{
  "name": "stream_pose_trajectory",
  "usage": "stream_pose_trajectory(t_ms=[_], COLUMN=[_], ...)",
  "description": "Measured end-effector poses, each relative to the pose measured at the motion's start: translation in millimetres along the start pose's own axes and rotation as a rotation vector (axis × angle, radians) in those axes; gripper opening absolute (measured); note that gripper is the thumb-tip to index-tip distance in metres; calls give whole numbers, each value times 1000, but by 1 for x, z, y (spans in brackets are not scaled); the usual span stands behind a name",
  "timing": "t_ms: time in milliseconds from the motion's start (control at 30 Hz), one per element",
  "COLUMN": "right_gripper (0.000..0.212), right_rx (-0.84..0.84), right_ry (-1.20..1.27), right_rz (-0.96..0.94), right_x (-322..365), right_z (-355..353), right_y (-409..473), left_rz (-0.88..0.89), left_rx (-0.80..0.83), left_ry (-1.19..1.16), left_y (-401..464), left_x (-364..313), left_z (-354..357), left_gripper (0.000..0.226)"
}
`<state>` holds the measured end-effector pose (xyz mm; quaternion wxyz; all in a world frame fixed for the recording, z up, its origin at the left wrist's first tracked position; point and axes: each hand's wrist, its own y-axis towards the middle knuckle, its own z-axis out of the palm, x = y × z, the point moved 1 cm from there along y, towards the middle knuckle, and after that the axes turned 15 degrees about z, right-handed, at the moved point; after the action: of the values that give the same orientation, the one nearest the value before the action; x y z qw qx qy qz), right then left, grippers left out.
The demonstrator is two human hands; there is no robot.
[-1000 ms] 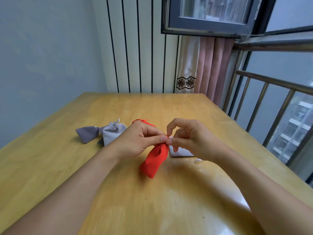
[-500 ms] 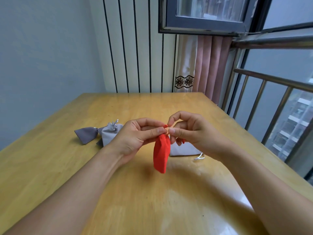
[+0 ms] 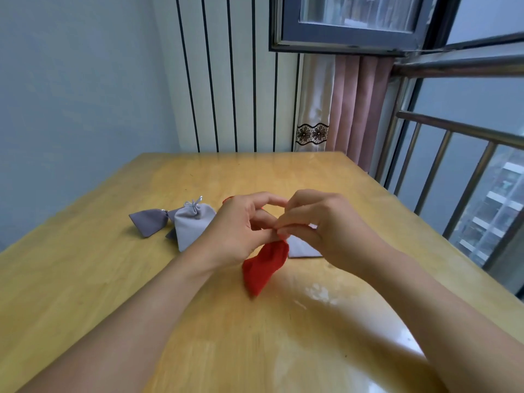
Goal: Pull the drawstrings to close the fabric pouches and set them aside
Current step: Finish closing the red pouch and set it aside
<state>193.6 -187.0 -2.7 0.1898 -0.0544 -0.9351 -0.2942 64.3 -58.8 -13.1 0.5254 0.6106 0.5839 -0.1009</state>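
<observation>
**Red pouch pinched at its neck, both hands, mid-table**

Red pouch (image 3: 262, 266): small fabric bag, matte, soft-looking, bright red. Neck end up at the fingertips, body hanging down and slanting toward the person's left, lower corner at or just above the table (image 3: 85, 279); contact can't be told. Neck looks gathered narrow, body wider and a bit creased. A bit of red cord (image 3: 227, 199) pokes out behind the left hand.

Left hand (image 3: 241, 231): fingers curled, thumb and forefinger pinching the top of the red pouch. Right hand (image 3: 326, 225): fingers curled, fingertips meeting the left hand's at the pouch neck, pinching there too. Exact hold on cord versus cloth is hidden by the fingers.

Other pouches: light grey pouch (image 3: 192, 225), cinched, silver-grey cord bow on top, lying left of the left hand. Darker grey pouch (image 3: 149, 222) just beside it, further left, neck cinched and pointing toward the light one; the two touch or nearly so. Another pale grey pouch (image 3: 302, 248) flat on the table behind the red one, mostly covered by the right hand.

Table: wood, yellow-tan, glossy with window glare on the near right. Far edge near the striped wall (image 3: 226, 80); right edge runs along a metal railing (image 3: 453, 154). Wide bare wood in front of the hands and to the far left.
</observation>
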Motion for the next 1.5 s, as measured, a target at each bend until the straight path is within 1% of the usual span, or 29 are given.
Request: stream_pose_trajectory(t_ms=[67, 133, 200, 300, 367, 400, 467, 567, 733, 833, 1000, 1100, 1167, 1233, 1300, 1367, 1500], right_gripper=[8, 8, 7, 10, 4, 5, 10, 8, 12, 16, 20, 23, 25, 21, 13, 11, 14], right_rx=[-32, 45, 118, 139, 126, 123, 129, 147, 162, 157, 192, 201, 203, 248, 321, 382, 440], right_ry=[143, 400, 591, 744, 787, 791, 794, 824, 839, 837, 868, 930, 968, 1046, 1162, 1231, 1178], right_rz=[118, 288, 409, 513, 561, 577, 597, 618, 612, 616, 600, 590, 617, 639, 643, 637, 606], right_x=[-3, -7, -12, -13, -12, -12, -12, -14, -14, -15, -15, -14, -14, -14, -15, -16, -20], right_z=[-4, -7, -6, -1, 3, 4, 7, 9, 10, 12, 15, 16, 18, 19, 19, 17, 17], right_y=[4, 7, 7, 4, 4, 4, 4, 4, 4, 4, 3, 3, 2, 1, 1, 2, 3], left_rz=[-3, 5, 12, 20, 26, 34, 56, 81, 96, 103, 98, 109, 98, 79, 54, 61, 162], left_rx=[-28, -55, -78, -140, -181, -197, -235, -285, -303, -331, -365, -424, -435, -421, -392, -374, -350], left_ry=[-119, -243, -316, -348, -331, -315, -284, -219, -144, -133, -202, -167, -140, -165, -263, -310, -174], left_y=[1, 2, 3, 4, 4, 4, 5, 6, 6, 6, 6, 5, 5, 4, 6, 7, 6], left_x=[-2, -4, -6, -6, -4, -3, -2, 0, 7, 9, 10, 8, 7, 5, 3, 2, 2], left_z=[-3, -5, -3, -3, -5, -5, -5, -5, -3, 0, 4, 4, 4, 4, 1, -1, -1], left_gripper=[47, 49, 48, 43, 40, 38, 31, 18, 11, 9, 8, 9, 11, 15, 19, 17, 14])
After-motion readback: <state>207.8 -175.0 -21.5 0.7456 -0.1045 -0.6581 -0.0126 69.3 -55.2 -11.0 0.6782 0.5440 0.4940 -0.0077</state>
